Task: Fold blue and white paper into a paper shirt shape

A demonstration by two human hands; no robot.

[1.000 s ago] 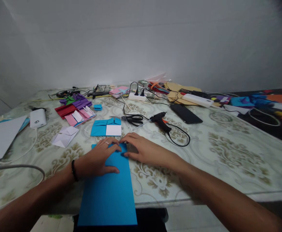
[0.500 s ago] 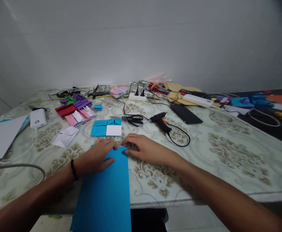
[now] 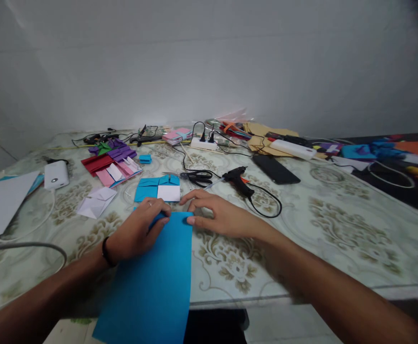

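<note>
A large blue sheet of paper (image 3: pixel 159 282) lies before me, its near end hanging past the table's front edge. My left hand (image 3: pixel 140 229) grips its far edge toward the left, thumb on top and fingers curled over. At the far right corner, my right hand (image 3: pixel 219 215) holds the sheet between thumb and fingertips. Just beyond my fingers lies a folded blue paper piece (image 3: pixel 146 192) with a white square (image 3: pixel 168 193) on its right part. Scissors (image 3: pixel 196 178) with black handles rest behind it.
A black glue gun (image 3: pixel 239 181) and a dark phone (image 3: pixel 276 169) lie to the right. Left are folded pink paper pieces (image 3: pixel 114 174), a folded white paper (image 3: pixel 97 201) and a white power bank (image 3: pixel 56 174). A power strip (image 3: pixel 204 144) with cords stands at the back.
Both hands have moved slightly away from me at the far edge. The blue sheet has shifted and turned a little, its near end swinging left.
</note>
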